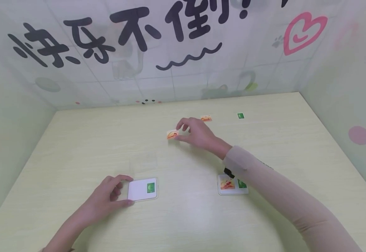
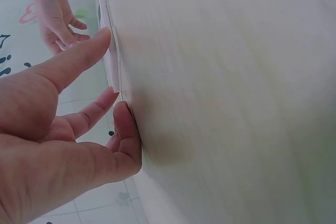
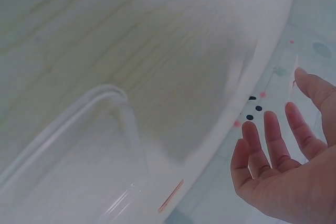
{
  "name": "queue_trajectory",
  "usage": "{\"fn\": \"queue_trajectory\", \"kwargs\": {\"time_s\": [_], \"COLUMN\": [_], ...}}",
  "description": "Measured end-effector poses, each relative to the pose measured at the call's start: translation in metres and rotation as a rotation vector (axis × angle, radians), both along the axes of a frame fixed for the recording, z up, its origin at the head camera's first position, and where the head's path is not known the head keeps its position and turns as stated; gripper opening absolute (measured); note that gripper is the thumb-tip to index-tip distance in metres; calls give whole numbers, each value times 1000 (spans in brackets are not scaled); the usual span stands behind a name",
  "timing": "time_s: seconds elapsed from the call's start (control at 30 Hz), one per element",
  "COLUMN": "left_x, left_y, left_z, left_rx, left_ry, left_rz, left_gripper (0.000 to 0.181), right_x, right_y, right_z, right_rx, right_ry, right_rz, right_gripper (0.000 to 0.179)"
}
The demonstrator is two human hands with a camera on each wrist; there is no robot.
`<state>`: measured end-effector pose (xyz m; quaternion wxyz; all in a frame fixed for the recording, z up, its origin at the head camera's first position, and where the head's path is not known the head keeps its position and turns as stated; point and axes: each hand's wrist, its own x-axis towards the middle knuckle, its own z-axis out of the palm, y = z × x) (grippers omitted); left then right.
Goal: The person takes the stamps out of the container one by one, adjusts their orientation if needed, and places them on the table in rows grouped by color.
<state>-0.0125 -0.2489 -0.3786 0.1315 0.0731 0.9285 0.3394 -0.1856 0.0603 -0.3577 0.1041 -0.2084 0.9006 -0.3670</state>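
Observation:
In the head view my left hand [image 1: 107, 194] holds the left edge of a flat white card in a clear case [image 1: 138, 190], thumb at the near corner and index finger at the far one. A small green stamp [image 1: 150, 188] lies on that card's right side. Farther back, my right hand [image 1: 196, 133] pinches a small orange-and-white stamp [image 1: 172, 134] between thumb and index finger, above the table. In the right wrist view this stamp [image 3: 292, 80] appears edge-on, and the other fingers of the right hand [image 3: 294, 182] are spread and bent, holding nothing.
A second cased card [image 1: 230, 192] with an orange and a green stamp lies under the right forearm. Another orange stamp [image 1: 206, 118] and a green stamp [image 1: 241, 115] lie near the back of the pale wooden table [image 1: 91, 140]. Printed walls [image 1: 132, 84] enclose the back and sides.

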Motion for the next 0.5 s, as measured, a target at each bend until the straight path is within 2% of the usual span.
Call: {"fn": "queue_trajectory", "kwargs": {"time_s": [0.5], "left_x": [1], "left_y": [-1], "left_z": [0], "left_rx": [1], "left_ry": [-2], "left_rz": [0], "left_gripper": [61], "right_x": [-12], "right_y": [10], "right_z": [-3], "right_rx": [27], "right_ry": [34], "right_rz": [-15], "right_gripper": [29]}}
